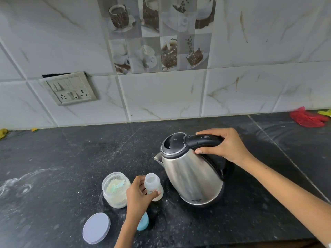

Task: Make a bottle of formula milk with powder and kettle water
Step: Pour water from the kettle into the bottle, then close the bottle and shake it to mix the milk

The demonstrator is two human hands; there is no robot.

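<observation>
A steel kettle [191,178] with a black lid and handle stands on the dark counter [62,167], lid shut. My right hand [222,145] is wrapped around its handle. Left of the kettle stands a small clear baby bottle [152,183], uncapped and upright; my left hand [139,196] grips it from the left side. The kettle's spout points left, above and just right of the bottle's mouth. Beside the bottle is an open glass jar of pale powder [115,189] with a light green scoop inside.
A round lilac jar lid [96,228] lies flat near the front edge. A blue bottle cap [144,221] sits partly hidden behind my left wrist. A red cloth [307,119] lies at the back right. A switch and socket plate [69,88] is on the tiled wall.
</observation>
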